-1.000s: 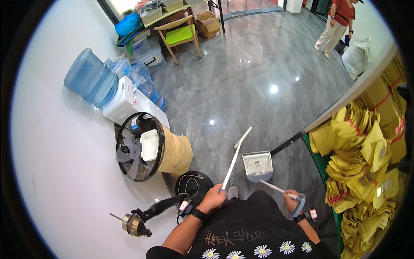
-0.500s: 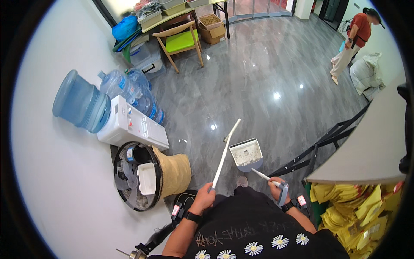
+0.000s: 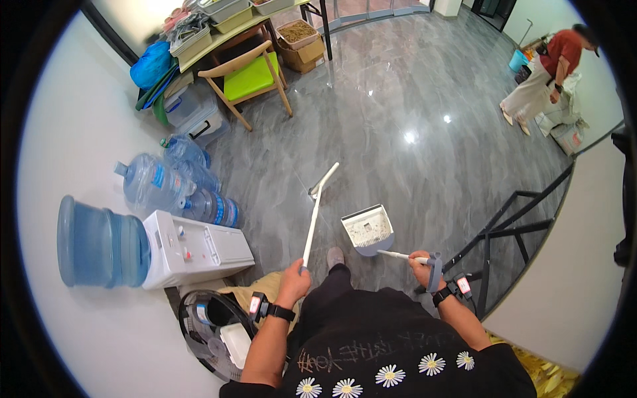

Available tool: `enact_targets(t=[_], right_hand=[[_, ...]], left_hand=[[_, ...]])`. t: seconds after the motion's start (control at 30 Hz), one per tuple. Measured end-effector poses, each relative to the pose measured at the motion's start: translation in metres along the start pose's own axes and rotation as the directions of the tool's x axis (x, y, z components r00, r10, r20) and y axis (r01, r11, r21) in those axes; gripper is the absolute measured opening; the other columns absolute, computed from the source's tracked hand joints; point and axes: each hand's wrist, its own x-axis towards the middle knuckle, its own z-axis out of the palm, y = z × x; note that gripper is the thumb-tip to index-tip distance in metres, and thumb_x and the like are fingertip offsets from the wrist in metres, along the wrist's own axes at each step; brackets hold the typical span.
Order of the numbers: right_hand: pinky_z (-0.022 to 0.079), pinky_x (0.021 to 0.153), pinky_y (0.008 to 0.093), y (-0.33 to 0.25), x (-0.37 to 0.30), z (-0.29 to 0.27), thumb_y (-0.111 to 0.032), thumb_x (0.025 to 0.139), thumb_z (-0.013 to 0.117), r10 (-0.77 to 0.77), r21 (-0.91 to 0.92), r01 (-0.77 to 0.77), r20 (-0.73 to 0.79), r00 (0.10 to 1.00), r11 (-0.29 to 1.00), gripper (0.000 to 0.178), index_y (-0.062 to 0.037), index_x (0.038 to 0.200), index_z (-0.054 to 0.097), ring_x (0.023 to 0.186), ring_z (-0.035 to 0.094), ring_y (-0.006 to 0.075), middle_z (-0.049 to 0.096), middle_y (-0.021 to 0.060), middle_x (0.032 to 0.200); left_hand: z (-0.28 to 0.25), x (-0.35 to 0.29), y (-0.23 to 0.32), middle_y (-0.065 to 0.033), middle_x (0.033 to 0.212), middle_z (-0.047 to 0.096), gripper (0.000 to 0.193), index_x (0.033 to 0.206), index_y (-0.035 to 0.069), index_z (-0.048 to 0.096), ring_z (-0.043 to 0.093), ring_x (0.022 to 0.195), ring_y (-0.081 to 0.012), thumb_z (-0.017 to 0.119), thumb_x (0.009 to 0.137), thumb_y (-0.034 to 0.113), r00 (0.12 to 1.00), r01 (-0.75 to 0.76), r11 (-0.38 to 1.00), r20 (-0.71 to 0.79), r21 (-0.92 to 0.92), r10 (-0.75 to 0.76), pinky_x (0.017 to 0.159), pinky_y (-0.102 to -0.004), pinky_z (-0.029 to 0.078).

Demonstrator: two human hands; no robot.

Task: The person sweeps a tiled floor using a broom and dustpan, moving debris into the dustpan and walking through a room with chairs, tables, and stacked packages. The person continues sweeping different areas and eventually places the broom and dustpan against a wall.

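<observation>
My left hand (image 3: 293,282) is closed around the white pole of a broom (image 3: 312,229). Its narrow white head rests at an angle on the floor ahead. My right hand (image 3: 421,265) grips the grey-and-white handle of a dustpan (image 3: 379,247). The dustpan lies to the right of the broom, with its mouth facing away from me. Dark bits and dust show inside its white tray, which has a row of comb-like teeth. One of my shoes (image 3: 336,257) stands between the two tools.
At left stand a water dispenser (image 3: 192,249), several large water bottles (image 3: 156,182) and a bin (image 3: 199,345). A wooden chair (image 3: 249,86) with a green seat is by a table farther off. A black metal frame (image 3: 511,225) stands right. A person in red (image 3: 557,60) bends at far right.
I have stepped forward with both tools; the dispenser and bin now sit lower in view. The broom has shifted left, away from the dustpan. The person in red has turned and bent down.
</observation>
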Motion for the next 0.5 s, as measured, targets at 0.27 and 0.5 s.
enact_targets(t=[0.27, 0.5], right_hand=[[0.046, 0.058, 0.0298, -0.083, 0.175, 0.032, -0.012, 0.087, 0.064, -0.075, -0.028, 0.074, -0.036, 0.997, 0.997, 0.011, -0.0049, 0.095, 0.066, 0.066, 0.057, 0.011, 0.06, 0.0042, 0.071], [0.051, 0.062, 0.0383, -0.125, 0.33, 0.035, -0.014, 0.081, 0.065, -0.045, -0.138, 0.047, 0.022, 0.999, 0.989, 0.014, -0.0051, 0.092, 0.07, 0.07, 0.067, 0.0303, 0.068, 0.0162, 0.076]], left_hand=[[-0.076, 0.214, 0.09, -0.0254, 0.118, 0.063, 0.049, 0.133, 0.004, 0.054, 0.06, 0.111, -0.0414, 0.05, 0.088, 0.023, 0.999, -0.004, 0.967, 0.038, 0.253, -0.005, 0.093, -0.0472, 0.048], [-0.071, 0.336, 0.177, -0.0235, 0.119, 0.064, 0.049, 0.134, 0.007, 0.054, 0.061, 0.11, -0.0406, 0.053, 0.087, 0.024, 0.996, 0.01, 0.886, 0.074, 0.463, -0.05, 0.093, -0.0479, 0.049]])
